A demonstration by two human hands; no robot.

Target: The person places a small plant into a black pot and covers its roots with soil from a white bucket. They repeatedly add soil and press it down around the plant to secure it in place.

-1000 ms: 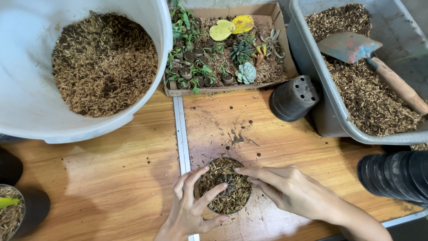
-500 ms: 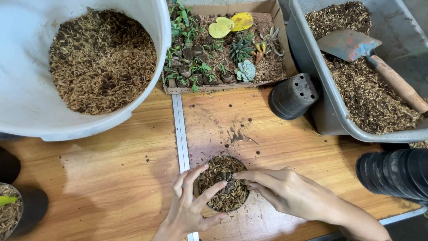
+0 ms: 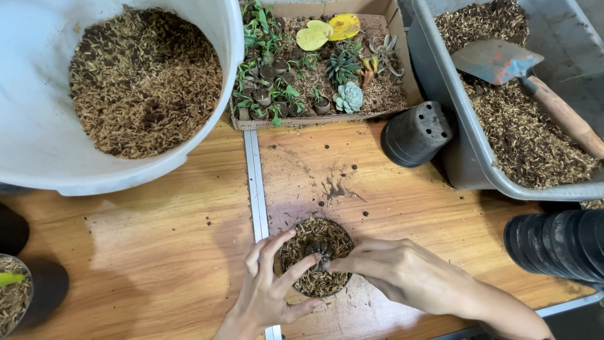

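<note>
From the head camera we look straight down on a wooden table [image 3: 157, 252]. Near its front edge stands one small black pot [image 3: 316, 257], filled to the brim with brown husk mix. Our left hand [image 3: 267, 296] cups the pot's left side, fingers spread and half curled, thumb against the near rim and forefinger laid over the fill. Our right hand [image 3: 402, 274] comes in from the right, its fingertips [image 3: 333, 264] drawn together and pressed into the mix at the pot's middle. Whether they pinch anything we cannot tell.

Nothing lies between the hands and the pot. Just left of it a pale metal strip [image 3: 257, 189] runs along the table from back to front, passing under our left hand. Beyond the pot, loose crumbs of soil [image 3: 333, 187] are scattered on the wood.

Further back we count:
- One large white tub [image 3: 38, 126] of the same husk mix, at the upper left.
- One cardboard tray [image 3: 402, 69] of small succulents and seedlings, in the middle.
- One empty black pot [image 3: 415, 133] lying on its side, touching the grey bin.
- One grey bin [image 3: 453, 107] of mix at the right, with a single trowel [image 3: 503, 62] resting in it.

At the right edge lies one stack of black pots [image 3: 560, 242] on its side. At the left edge we see two more dark pots [image 3: 19, 283], partly cut off.
</note>
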